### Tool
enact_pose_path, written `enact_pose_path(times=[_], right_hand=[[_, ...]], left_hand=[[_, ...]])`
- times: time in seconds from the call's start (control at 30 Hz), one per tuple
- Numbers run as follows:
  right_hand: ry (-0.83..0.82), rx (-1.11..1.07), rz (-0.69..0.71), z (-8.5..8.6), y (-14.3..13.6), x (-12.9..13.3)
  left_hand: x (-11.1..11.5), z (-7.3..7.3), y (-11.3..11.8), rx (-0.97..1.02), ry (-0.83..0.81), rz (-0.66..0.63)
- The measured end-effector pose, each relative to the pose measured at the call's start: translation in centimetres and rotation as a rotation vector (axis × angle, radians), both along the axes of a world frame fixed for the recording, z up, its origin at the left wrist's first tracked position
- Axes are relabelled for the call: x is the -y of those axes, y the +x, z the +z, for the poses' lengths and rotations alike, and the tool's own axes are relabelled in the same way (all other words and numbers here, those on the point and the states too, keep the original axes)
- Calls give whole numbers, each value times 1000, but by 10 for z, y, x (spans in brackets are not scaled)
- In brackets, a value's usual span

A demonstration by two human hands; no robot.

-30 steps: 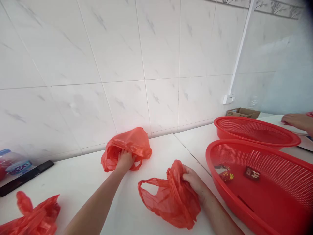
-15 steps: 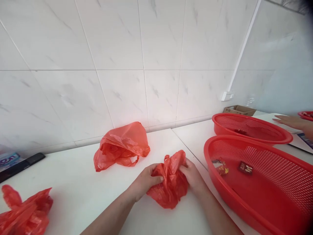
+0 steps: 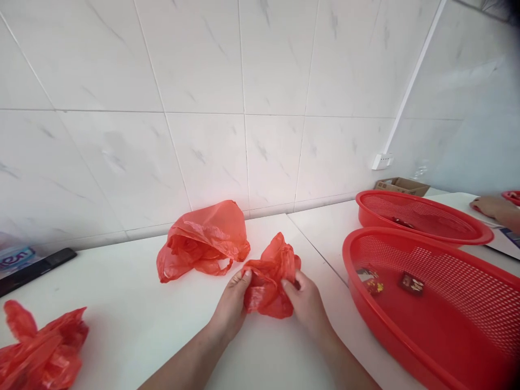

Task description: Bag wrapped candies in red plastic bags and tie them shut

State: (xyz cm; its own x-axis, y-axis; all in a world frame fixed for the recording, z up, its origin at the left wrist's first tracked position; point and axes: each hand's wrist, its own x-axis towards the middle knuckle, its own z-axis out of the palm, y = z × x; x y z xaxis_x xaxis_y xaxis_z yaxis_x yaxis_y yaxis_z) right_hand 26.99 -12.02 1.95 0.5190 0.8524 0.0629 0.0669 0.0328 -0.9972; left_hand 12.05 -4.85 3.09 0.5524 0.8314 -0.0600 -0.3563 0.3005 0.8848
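Observation:
A crumpled red plastic bag (image 3: 270, 284) is between my two hands, just above the white table (image 3: 162, 336). My left hand (image 3: 233, 300) pinches its left side, thumb on top. On the right side, my right hand (image 3: 304, 295) grips the plastic between thumb and fingers. Whether anything lies inside the bag cannot be seen. Behind it, a second red plastic bag (image 3: 207, 238) rests puffed open near the wall. Another crumpled red bag (image 3: 46, 346) lies at the lower left.
To the right stands a red perforated basket (image 3: 390, 319) holding a few small wrapped packets (image 3: 412, 283). Behind it are another red basket (image 3: 485, 233) and a cardboard box (image 3: 402, 186). A co-worker's hand (image 3: 498, 210) is at far right. A dark phone-like object (image 3: 38, 268) lies at left.
My hands have turned the bag and shifted their grip, and its upper part now opens out more. The co-worker's hand has drawn in from flat to curled. The view has shifted slightly.

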Motion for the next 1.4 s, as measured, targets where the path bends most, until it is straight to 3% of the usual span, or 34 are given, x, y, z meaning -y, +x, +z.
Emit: enact_pose_path(times=[0.1,0.17,0.33,0.57,0.67,0.8,0.9,0.93,1.0,1.07,1.1,1.17,1.27,1.4], right_hand=[[96,-457,-98,-5,27,-4],[159,-643,-142,-6,43,-6],[154,-737,-152,-2,52,-5],[98,-707,-22,5,44,-2],[37,-711,11,5,47,-3],[-7,-762,57,5,45,-3],[-9,-800,133,10,40,1],[-11,-798,153,13,38,2],[-36,-788,195,17,34,5],[-69,-772,229,20,32,7],[-78,-757,233,20,32,7],[-61,-700,182,19,33,6],[-3,-432,-58,20,32,6],[197,338,-412,31,14,18]], left_hand=[[-20,-5,-5,87,-114,191],[-34,-5,-11,99,-131,272],[-48,4,-28,132,-59,395],[-43,20,-29,20,26,322],[-48,27,-31,-70,44,370],[-38,53,-39,-119,198,604],[-11,78,-42,-216,606,740],[0,84,-41,-268,813,664],[20,90,-35,-416,1215,352],[30,85,-27,-607,1428,57],[31,80,-24,-718,1453,-25],[25,67,-18,-894,1325,-100],[7,53,-15,-933,985,-114],[-6,49,-14,-837,821,-8]])
